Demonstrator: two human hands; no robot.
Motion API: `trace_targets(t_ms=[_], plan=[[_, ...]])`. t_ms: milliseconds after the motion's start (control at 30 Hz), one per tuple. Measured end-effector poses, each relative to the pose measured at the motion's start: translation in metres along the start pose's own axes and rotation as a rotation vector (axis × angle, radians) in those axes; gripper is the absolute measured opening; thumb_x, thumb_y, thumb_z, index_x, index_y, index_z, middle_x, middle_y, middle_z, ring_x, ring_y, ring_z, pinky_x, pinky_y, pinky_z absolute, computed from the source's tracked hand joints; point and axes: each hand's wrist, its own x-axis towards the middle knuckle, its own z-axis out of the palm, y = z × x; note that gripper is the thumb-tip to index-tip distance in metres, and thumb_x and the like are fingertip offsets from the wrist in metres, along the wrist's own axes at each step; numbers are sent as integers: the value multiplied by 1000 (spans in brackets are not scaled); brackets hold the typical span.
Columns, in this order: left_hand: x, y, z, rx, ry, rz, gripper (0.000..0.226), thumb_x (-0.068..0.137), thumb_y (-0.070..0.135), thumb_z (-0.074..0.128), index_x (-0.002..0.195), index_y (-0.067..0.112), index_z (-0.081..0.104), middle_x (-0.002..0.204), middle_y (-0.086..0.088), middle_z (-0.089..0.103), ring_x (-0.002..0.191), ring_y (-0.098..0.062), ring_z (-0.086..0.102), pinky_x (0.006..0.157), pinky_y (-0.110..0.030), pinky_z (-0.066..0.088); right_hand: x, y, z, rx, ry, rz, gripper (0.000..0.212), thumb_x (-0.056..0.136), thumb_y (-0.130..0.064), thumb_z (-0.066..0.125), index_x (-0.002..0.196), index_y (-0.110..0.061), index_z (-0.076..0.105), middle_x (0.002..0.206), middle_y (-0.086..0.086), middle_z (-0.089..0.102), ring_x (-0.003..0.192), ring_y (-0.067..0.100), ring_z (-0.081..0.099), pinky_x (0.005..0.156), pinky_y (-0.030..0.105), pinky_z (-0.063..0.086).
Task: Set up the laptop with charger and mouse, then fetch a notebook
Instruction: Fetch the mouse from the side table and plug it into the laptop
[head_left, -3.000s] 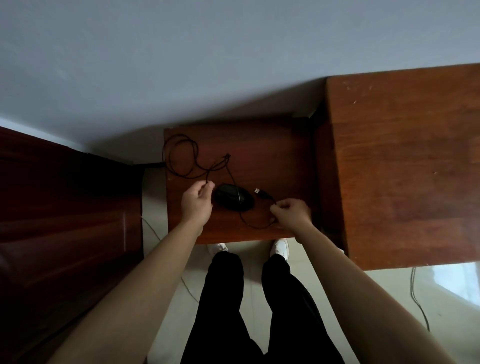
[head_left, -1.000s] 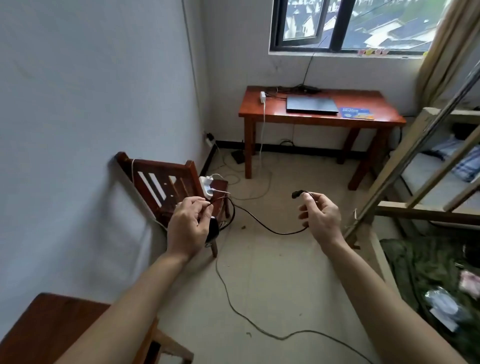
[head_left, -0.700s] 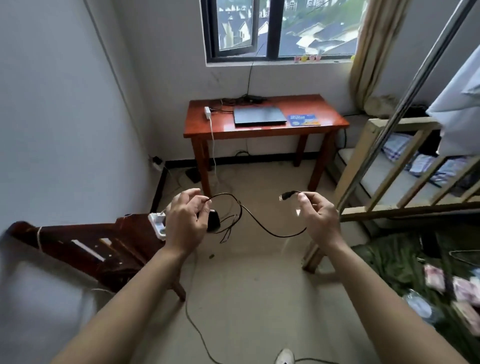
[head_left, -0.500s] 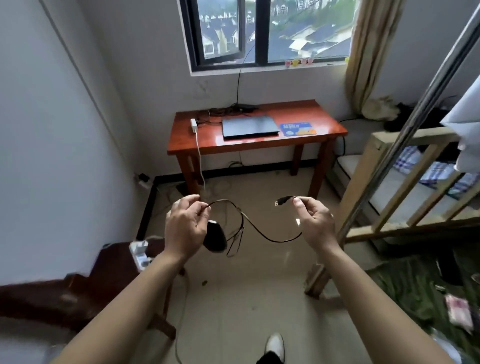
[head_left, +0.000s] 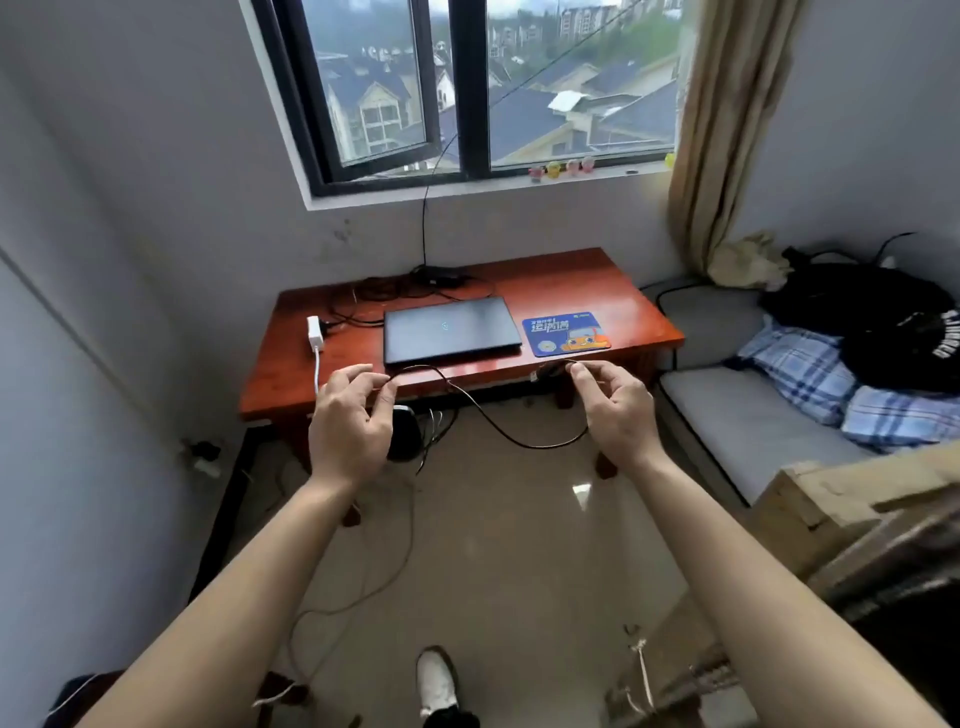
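My left hand (head_left: 350, 423) pinches the black mouse cable (head_left: 511, 439), and the black mouse (head_left: 404, 431) hangs just behind and below that hand. My right hand (head_left: 615, 410) pinches the cable's plug end; the cable sags in a loop between the two hands. Beyond them a closed dark laptop (head_left: 449, 330) lies flat on the red-brown desk (head_left: 618, 291) under the window. A blue mouse pad (head_left: 566, 332) lies to the laptop's right. A white charger plug (head_left: 314, 332) sits on the desk's left side, its white cord dropping over the front edge. I see no notebook.
Black cables (head_left: 395, 288) are bundled at the back of the desk. A bed (head_left: 743, 415) with plaid cloth and dark clothes stands at the right, with a wooden frame (head_left: 852, 509) nearer me. Loose cords (head_left: 363, 582) trail over the floor; my white shoe (head_left: 436, 680) shows below.
I have turned from the small table where the mouse lay and walked toward the desk. Both hands carry the mouse and its cable; the desk now looks much nearer.
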Motion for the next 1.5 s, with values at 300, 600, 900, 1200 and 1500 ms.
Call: trace_targets(t_ms=[300, 600, 900, 1200, 1500], plan=[[174, -21, 181, -139, -165, 41, 13, 94, 27, 64, 95, 17, 72, 110, 3, 63, 87, -21, 67, 77, -31, 49, 222, 66, 35, 25, 152, 112, 24, 95, -40, 59, 92, -22, 75, 73, -15, 72, 70, 3, 64, 73, 37, 57], [377, 17, 315, -312, -183, 121, 8, 95, 26, 62, 94, 21, 68, 101, 12, 59, 76, -8, 64, 76, -30, 52, 431, 72, 35, 116, 355, 160, 22, 100, -28, 57, 82, -28, 70, 82, -4, 70, 73, 9, 62, 65, 33, 49], [482, 10, 472, -218, -274, -29, 8, 97, 32, 57, 94, 27, 62, 82, 4, 69, 77, -18, 66, 75, -35, 50, 617, 164, 58, 178, 282, 244, 24, 101, -23, 55, 80, -25, 67, 85, 0, 66, 80, 16, 59, 77, 41, 47], [605, 38, 591, -237, -269, -283, 16, 98, 33, 51, 88, 25, 59, 77, 9, 74, 81, -18, 68, 84, -43, 54, 820, 196, 55, 142, 149, 256, 20, 90, -39, 57, 78, -29, 69, 74, -9, 68, 83, 19, 68, 82, 52, 57], [557, -6, 667, -196, -552, -584, 18, 98, 17, 52, 81, 21, 55, 69, 5, 73, 80, -23, 67, 80, -34, 51, 833, 277, 104, 34, -36, 383, 17, 100, -30, 53, 93, -34, 68, 83, -10, 69, 78, 10, 65, 82, 44, 56]])
